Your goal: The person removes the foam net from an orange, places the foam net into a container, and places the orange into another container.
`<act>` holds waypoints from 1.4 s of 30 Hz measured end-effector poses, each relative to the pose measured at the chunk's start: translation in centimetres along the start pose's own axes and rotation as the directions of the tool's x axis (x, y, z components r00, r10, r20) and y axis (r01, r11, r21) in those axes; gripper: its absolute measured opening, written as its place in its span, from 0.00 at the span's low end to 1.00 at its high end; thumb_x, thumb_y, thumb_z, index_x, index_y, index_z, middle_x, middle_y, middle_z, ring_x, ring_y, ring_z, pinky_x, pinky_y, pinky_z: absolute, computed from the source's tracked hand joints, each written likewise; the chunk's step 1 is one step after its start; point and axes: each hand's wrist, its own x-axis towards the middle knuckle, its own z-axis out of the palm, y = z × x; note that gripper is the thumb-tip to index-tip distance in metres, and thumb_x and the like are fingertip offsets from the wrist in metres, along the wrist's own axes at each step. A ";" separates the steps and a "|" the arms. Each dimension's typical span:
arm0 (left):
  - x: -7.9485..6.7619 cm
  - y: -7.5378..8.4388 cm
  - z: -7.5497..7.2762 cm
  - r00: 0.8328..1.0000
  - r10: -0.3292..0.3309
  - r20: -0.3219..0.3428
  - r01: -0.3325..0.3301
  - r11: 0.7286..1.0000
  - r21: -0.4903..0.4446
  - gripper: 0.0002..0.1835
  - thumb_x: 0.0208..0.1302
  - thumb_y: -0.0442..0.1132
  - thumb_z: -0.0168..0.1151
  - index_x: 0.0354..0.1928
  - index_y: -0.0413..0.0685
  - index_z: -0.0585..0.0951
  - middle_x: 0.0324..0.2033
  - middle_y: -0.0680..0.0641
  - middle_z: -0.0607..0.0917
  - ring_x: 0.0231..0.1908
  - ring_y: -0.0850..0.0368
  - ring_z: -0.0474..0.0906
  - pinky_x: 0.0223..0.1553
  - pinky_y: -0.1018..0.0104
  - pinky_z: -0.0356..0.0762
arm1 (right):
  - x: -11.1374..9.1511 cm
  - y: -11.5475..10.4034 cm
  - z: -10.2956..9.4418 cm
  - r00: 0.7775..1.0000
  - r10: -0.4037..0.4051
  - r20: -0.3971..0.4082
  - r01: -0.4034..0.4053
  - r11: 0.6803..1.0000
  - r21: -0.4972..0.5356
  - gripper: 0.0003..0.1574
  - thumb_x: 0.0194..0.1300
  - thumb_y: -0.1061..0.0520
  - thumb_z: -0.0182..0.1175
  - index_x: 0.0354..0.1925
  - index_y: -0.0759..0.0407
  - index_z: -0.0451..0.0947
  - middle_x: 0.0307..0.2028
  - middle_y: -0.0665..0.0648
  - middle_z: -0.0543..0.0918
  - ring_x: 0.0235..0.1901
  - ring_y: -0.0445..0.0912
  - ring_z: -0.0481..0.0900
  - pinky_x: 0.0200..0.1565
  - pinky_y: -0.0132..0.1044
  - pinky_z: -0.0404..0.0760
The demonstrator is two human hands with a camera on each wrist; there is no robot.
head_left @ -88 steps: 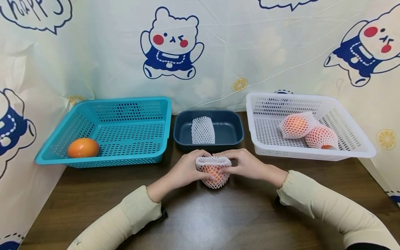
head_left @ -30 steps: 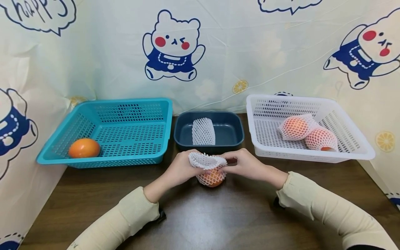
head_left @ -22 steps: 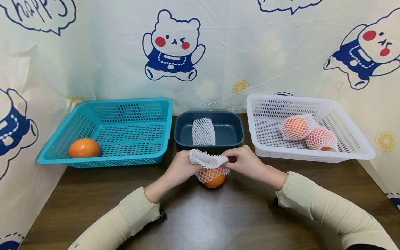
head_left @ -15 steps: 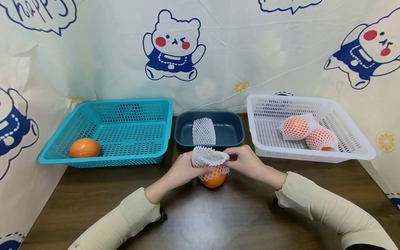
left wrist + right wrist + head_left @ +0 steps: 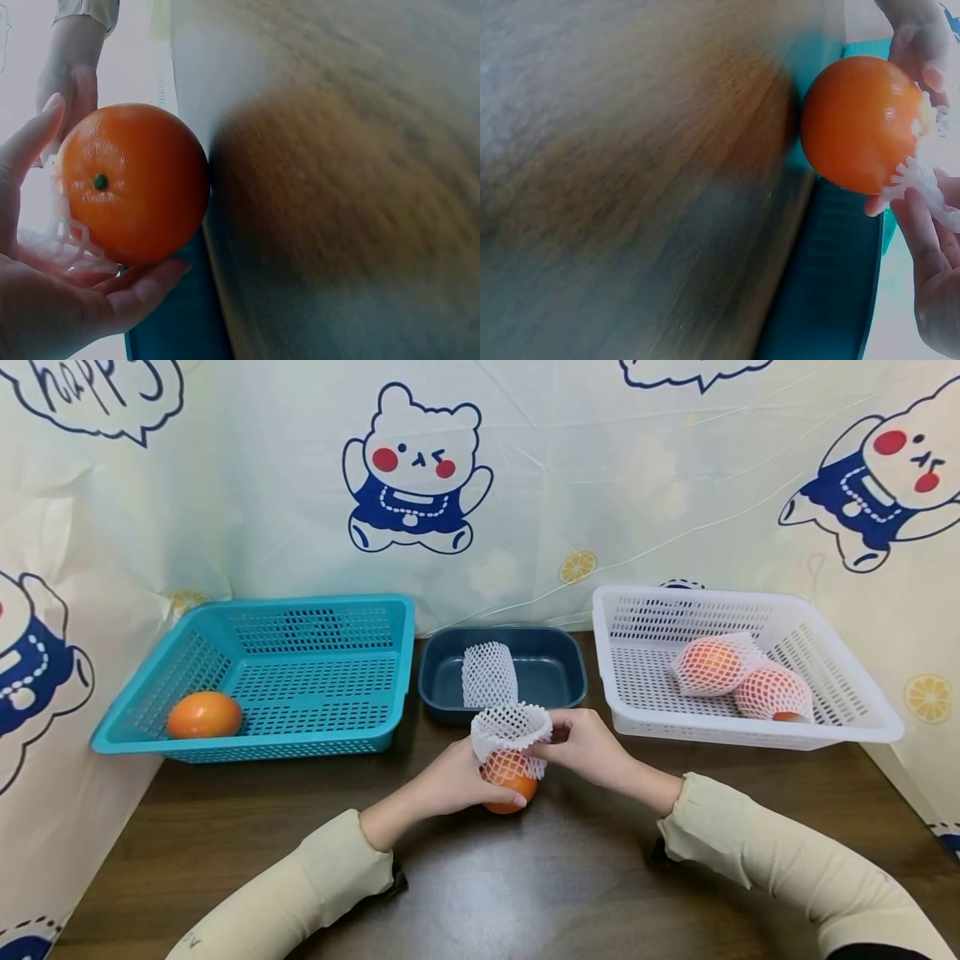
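In front of the dark blue tray, my left hand (image 5: 453, 781) grips an orange (image 5: 139, 184) from its left side, thumb across the front and fingers behind. The orange's lower part and green stem dot are bare. A white foam net sleeve (image 5: 512, 727) covers its upper part and flares above it with an open mouth. My right hand (image 5: 588, 746) pinches the right edge of that sleeve between thumb and fingers. In the right wrist view the sleeve's toothed edge (image 5: 915, 180) lies at those fingertips, against the orange's side.
A teal basket (image 5: 322, 746) on the left holds one bare orange (image 5: 204, 716). The dark blue tray (image 5: 555, 672) in the middle holds another foam sleeve (image 5: 490, 675). On the right, a white basket (image 5: 712, 731) holds two net-wrapped oranges (image 5: 774, 692). A patterned curtain stands behind.
The foam sleeve has slid upward, baring the lower orange it earlier covered. My left hand has shifted from the sleeve's rim down to the orange; my right hand has risen slightly with the edge.
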 end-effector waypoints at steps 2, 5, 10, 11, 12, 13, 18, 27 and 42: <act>0.1 -0.1 0.1 1.000 0.009 0.012 -0.009 1.000 -0.007 0.40 0.53 0.42 0.82 0.68 0.47 0.73 0.58 0.49 0.81 0.54 0.55 0.79 0.59 0.55 0.75 | 0.1 -0.2 0.0 0.999 0.036 0.028 -0.038 0.997 0.068 0.14 0.58 0.67 0.74 0.44 0.69 0.86 0.40 0.60 0.89 0.37 0.43 0.87 0.41 0.34 0.85; 0.1 -0.2 0.0 0.999 0.052 0.013 -0.052 0.998 -0.019 0.43 0.52 0.39 0.82 0.69 0.46 0.72 0.59 0.48 0.81 0.54 0.55 0.79 0.59 0.56 0.75 | 0.4 -0.5 -0.3 0.996 0.064 0.069 -0.074 0.986 0.152 0.16 0.59 0.67 0.73 0.46 0.71 0.85 0.41 0.60 0.89 0.38 0.43 0.87 0.43 0.35 0.85; 0.4 -0.3 -0.2 0.986 0.165 0.011 -0.163 0.984 -0.073 0.47 0.50 0.34 0.83 0.72 0.43 0.68 0.62 0.45 0.78 0.57 0.51 0.77 0.61 0.56 0.75 | 0.6 -1.2 -1.3 0.994 0.054 0.098 -0.068 0.987 0.144 0.09 0.59 0.66 0.74 0.39 0.66 0.86 0.35 0.56 0.88 0.32 0.41 0.84 0.39 0.33 0.84; 0.4 -0.3 -0.3 0.986 0.166 0.015 -0.164 0.984 -0.073 0.46 0.51 0.34 0.82 0.72 0.43 0.68 0.62 0.44 0.78 0.57 0.51 0.77 0.61 0.55 0.75 | 0.7 -1.3 -1.6 0.993 0.053 0.109 -0.067 0.989 0.129 0.08 0.59 0.65 0.74 0.37 0.64 0.85 0.34 0.55 0.88 0.31 0.41 0.83 0.38 0.32 0.83; 0.5 -0.4 -0.4 0.988 0.152 0.020 -0.150 0.986 -0.070 0.46 0.52 0.35 0.82 0.72 0.43 0.68 0.62 0.45 0.78 0.57 0.51 0.77 0.61 0.55 0.74 | 0.7 -1.3 -1.9 0.991 0.053 0.120 -0.067 0.991 0.119 0.08 0.59 0.65 0.74 0.37 0.64 0.85 0.34 0.54 0.88 0.31 0.41 0.83 0.37 0.32 0.83; 0.6 -0.4 -0.4 0.991 0.134 0.030 -0.131 0.989 -0.074 0.46 0.52 0.35 0.82 0.72 0.44 0.68 0.62 0.45 0.78 0.58 0.52 0.77 0.62 0.54 0.73 | 0.8 -1.4 -2.2 0.990 0.055 0.129 -0.069 0.992 0.104 0.08 0.59 0.64 0.75 0.38 0.64 0.85 0.34 0.54 0.88 0.31 0.40 0.82 0.37 0.32 0.82; 0.8 -0.6 -0.6 0.999 -0.007 0.052 0.011 0.997 -0.078 0.48 0.53 0.39 0.82 0.73 0.47 0.64 0.61 0.47 0.78 0.56 0.53 0.77 0.61 0.53 0.73 | 1.1 -2.0 -3.8 0.987 0.083 0.140 -0.093 0.993 0.066 0.13 0.59 0.64 0.74 0.43 0.68 0.86 0.36 0.57 0.90 0.35 0.42 0.86 0.40 0.34 0.84; 0.9 -0.5 -0.7 0.995 -0.039 0.088 0.033 0.996 0.078 0.35 0.56 0.47 0.79 0.64 0.46 0.78 0.57 0.45 0.78 0.51 0.52 0.76 0.53 0.58 0.77 | 3.2 -2.4 -5.0 0.982 0.158 0.103 -0.173 0.973 0.154 0.21 0.64 0.65 0.70 0.53 0.73 0.80 0.43 0.64 0.89 0.39 0.45 0.87 0.44 0.35 0.84; 0.7 -0.2 -0.6 0.989 -0.077 0.129 0.065 0.993 0.096 0.32 0.59 0.46 0.75 0.65 0.47 0.77 0.61 0.42 0.75 0.51 0.49 0.75 0.51 0.56 0.77 | 7.9 -0.1 -1.6 0.970 0.241 0.023 -0.240 0.945 0.220 0.26 0.74 0.62 0.61 0.65 0.70 0.71 0.49 0.68 0.86 0.39 0.48 0.86 0.44 0.39 0.86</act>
